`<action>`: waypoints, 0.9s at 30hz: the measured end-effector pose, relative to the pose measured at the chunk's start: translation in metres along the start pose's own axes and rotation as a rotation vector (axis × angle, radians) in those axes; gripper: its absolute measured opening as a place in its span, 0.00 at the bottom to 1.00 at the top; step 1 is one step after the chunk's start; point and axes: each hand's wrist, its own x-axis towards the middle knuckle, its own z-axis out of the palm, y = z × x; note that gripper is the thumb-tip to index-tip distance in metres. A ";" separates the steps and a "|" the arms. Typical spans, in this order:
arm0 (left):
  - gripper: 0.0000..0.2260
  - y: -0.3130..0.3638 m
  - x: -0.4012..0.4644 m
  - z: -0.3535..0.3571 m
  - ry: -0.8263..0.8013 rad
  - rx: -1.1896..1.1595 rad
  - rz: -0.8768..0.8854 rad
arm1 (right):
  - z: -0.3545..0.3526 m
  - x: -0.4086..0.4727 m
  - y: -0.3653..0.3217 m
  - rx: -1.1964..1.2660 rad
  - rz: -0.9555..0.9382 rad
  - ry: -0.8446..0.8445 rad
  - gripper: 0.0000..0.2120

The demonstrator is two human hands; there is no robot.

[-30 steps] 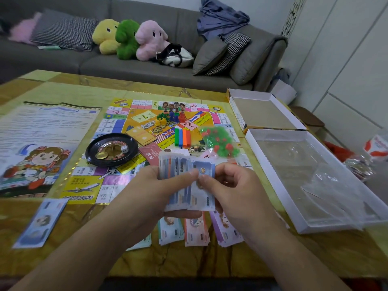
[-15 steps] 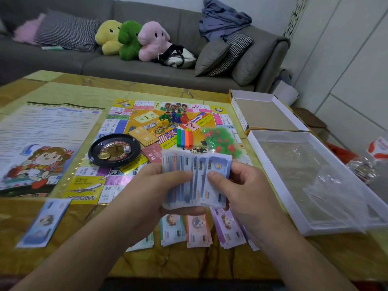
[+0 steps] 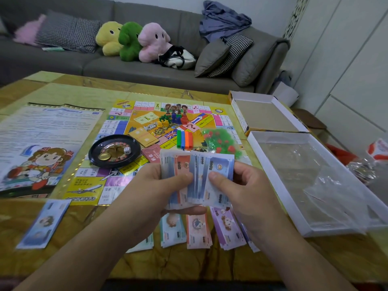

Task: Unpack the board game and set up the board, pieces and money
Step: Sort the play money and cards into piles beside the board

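A long grey fabric sofa [image 3: 130,66] runs across the far side, beyond the yellow marbled desk [image 3: 189,263]. On its seat sit three plush toys in a row — yellow [image 3: 108,37], green [image 3: 129,39] and pink [image 3: 152,42] — just beside a black-and-white bag [image 3: 178,58]. A houndstooth cushion [image 3: 69,32] lies at far left, a crumpled blue garment [image 3: 223,21] drapes the backrest at right.

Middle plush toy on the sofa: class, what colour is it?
Green plush toy, clearest in the head view.
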 end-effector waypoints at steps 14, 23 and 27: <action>0.06 -0.004 0.002 -0.003 0.206 0.341 0.116 | 0.006 -0.002 0.000 -0.163 -0.010 0.059 0.05; 0.05 -0.023 0.001 0.012 0.235 0.534 0.157 | 0.040 -0.015 0.013 -0.494 -0.238 0.060 0.08; 0.03 -0.018 0.000 0.008 0.219 0.436 0.128 | 0.040 -0.012 0.009 -0.358 -0.163 -0.005 0.03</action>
